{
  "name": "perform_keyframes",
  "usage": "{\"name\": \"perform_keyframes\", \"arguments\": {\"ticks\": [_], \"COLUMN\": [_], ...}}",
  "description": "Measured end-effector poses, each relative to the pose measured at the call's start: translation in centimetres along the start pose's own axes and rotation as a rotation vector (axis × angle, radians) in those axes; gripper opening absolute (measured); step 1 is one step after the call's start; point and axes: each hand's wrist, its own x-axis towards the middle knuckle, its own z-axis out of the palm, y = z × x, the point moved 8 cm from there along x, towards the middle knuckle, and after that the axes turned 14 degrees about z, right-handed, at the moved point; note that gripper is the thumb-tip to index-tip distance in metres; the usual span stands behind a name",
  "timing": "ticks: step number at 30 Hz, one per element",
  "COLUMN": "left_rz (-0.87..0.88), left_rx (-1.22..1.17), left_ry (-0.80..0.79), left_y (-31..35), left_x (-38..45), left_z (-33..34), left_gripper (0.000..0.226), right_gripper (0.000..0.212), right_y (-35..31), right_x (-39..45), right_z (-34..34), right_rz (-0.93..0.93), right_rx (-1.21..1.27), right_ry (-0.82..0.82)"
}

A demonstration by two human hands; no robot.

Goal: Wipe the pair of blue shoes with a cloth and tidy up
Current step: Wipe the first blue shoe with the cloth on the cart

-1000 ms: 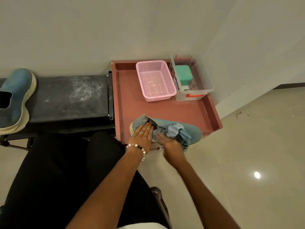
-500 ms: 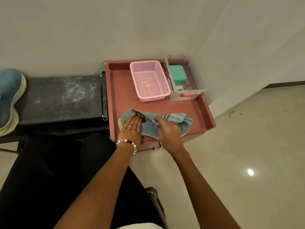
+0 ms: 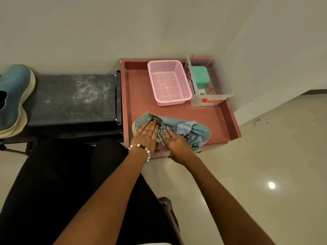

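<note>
One blue shoe (image 3: 203, 129) with a cream sole lies on its side at the front of the reddish tray (image 3: 138, 96). My left hand (image 3: 146, 135) presses flat on its heel end, fingers straight. My right hand (image 3: 174, 140) lies flat on a blue striped cloth (image 3: 185, 129) draped over the shoe's middle. The other blue shoe (image 3: 14, 98) rests on the black bench (image 3: 70, 96) at the far left, partly cut off by the frame.
An empty pink mesh basket (image 3: 169, 82) and a clear plastic box (image 3: 210, 85) holding a green item stand at the back of the tray. Walls close in behind and to the right. My black-clad legs and a chair edge fill the lower left.
My right hand slid the cloth back and forth along the shoe, ending near the middle. My left hand stayed pressed on the heel end. The view shifted slightly.
</note>
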Motion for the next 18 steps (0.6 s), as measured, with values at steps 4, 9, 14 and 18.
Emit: {"name": "perform_keyframes", "arguments": {"ticks": [4, 9, 14, 18], "left_rz": [0.002, -0.006, 0.0, 0.004], "left_rx": [-0.01, -0.012, -0.034, -0.024], "left_ry": [-0.022, -0.025, -0.051, -0.065], "left_y": [-0.2, -0.1, -0.4, -0.1], "left_x": [0.0, 0.1, 0.1, 0.0], "left_z": [0.1, 0.2, 0.2, 0.2], "left_gripper": [0.056, 0.057, 0.057, 0.058], "right_gripper": [0.077, 0.068, 0.071, 0.071], "right_y": [0.3, 1.1, -0.8, 0.8], "right_x": [-0.4, -1.5, 1.1, -1.4], "right_z": [-0.2, -0.7, 0.0, -0.2], "right_rz": [0.019, 0.047, 0.042, 0.062], "right_rx": [-0.002, -0.065, -0.068, -0.056], "right_ry": [-0.077, -0.05, -0.056, -0.116]}}
